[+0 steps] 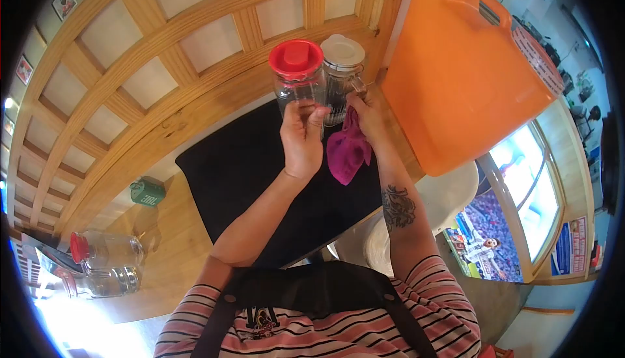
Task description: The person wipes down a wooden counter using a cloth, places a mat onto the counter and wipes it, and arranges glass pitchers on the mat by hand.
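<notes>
A clear glass pitcher with a red lid [296, 58] stands at the far end of the black mat. My left hand [303, 140] is closed at its near side, fingers and thumb pinched around what looks like its handle. Just right of it is a second glass pitcher with a white lid [343, 52]. My right hand [368, 116] grips a purple cloth [348, 153], which hangs down over the mat. The fingers of that hand are also against the white-lidded pitcher's handle; whether they hold it, I cannot tell.
A large orange jug [462, 78] stands close on the right. The black mat [254, 182] covers part of the wooden counter [172, 231]. A green JBL box [148, 191] and red-lidded glass pitchers [114, 250] are at left. A wooden lattice [169, 52] runs behind.
</notes>
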A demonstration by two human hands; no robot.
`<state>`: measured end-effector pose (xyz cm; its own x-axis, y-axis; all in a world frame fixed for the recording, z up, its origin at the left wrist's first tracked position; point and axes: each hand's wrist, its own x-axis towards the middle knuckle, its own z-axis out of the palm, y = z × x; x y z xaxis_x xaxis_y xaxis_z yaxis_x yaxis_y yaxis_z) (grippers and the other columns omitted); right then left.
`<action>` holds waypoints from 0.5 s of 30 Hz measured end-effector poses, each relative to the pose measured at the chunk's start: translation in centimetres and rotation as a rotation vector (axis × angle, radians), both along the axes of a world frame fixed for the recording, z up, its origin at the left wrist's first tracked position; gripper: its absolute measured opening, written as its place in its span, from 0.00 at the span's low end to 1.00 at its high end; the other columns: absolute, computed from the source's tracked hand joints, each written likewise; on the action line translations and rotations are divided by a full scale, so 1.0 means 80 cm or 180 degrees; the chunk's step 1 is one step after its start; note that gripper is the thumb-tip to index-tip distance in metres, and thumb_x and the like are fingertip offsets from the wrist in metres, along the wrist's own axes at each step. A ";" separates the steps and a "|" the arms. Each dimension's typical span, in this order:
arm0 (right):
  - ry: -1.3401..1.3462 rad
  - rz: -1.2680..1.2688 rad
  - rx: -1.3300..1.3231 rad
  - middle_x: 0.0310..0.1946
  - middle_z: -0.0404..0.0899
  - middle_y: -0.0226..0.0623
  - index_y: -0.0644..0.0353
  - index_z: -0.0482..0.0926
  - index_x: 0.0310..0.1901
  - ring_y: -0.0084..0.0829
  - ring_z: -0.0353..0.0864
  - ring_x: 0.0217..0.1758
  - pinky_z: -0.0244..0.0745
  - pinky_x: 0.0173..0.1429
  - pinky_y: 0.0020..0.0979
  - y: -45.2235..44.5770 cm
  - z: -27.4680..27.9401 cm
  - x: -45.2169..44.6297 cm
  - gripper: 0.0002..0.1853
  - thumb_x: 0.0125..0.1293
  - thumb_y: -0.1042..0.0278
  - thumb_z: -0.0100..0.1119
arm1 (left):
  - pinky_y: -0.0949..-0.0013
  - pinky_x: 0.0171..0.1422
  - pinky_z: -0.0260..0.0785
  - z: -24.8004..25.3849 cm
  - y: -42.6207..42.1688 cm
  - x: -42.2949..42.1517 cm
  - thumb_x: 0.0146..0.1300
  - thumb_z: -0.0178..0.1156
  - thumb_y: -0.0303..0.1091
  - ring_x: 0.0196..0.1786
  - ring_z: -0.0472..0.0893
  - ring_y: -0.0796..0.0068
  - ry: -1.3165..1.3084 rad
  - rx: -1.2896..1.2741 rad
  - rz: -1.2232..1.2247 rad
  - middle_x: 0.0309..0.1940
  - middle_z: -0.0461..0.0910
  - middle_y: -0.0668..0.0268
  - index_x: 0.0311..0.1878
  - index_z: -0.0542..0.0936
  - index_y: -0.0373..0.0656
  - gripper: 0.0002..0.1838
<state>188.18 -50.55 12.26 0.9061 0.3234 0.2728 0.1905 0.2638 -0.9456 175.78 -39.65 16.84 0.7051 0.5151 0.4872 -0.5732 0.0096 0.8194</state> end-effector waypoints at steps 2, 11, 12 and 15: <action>-0.0039 -0.0003 -0.0021 0.25 0.70 0.21 0.58 0.74 0.30 0.15 0.66 0.28 0.62 0.34 0.21 0.000 -0.003 0.003 0.05 0.63 0.70 0.56 | 0.74 0.51 0.68 -0.011 -0.002 0.011 0.67 0.54 0.27 0.42 0.78 0.75 0.0206 0.0232 0.0154 0.34 0.76 0.65 0.45 0.68 0.38 0.07; 0.0007 0.0011 0.0118 0.24 0.70 0.21 0.58 0.74 0.30 0.16 0.67 0.27 0.63 0.33 0.22 0.000 -0.005 0.002 0.06 0.64 0.70 0.55 | 0.74 0.52 0.67 -0.020 -0.029 0.044 0.68 0.52 0.29 0.44 0.77 0.75 0.0169 0.0242 0.0357 0.37 0.75 0.63 0.45 0.68 0.35 0.07; -0.0050 -0.0026 0.0153 0.24 0.71 0.21 0.58 0.74 0.30 0.17 0.68 0.27 0.63 0.33 0.23 0.001 -0.009 0.005 0.05 0.64 0.71 0.54 | 0.74 0.52 0.67 -0.021 -0.029 0.044 0.69 0.51 0.29 0.44 0.77 0.75 0.0105 0.0192 0.0295 0.38 0.75 0.63 0.45 0.68 0.35 0.07; 0.0017 -0.0106 -0.0135 0.25 0.73 0.23 0.58 0.75 0.32 0.17 0.69 0.28 0.64 0.33 0.22 -0.001 -0.013 0.007 0.04 0.64 0.70 0.54 | 0.73 0.53 0.67 -0.021 -0.026 0.036 0.69 0.51 0.30 0.45 0.75 0.75 0.0098 0.0038 0.0225 0.39 0.73 0.63 0.45 0.68 0.36 0.08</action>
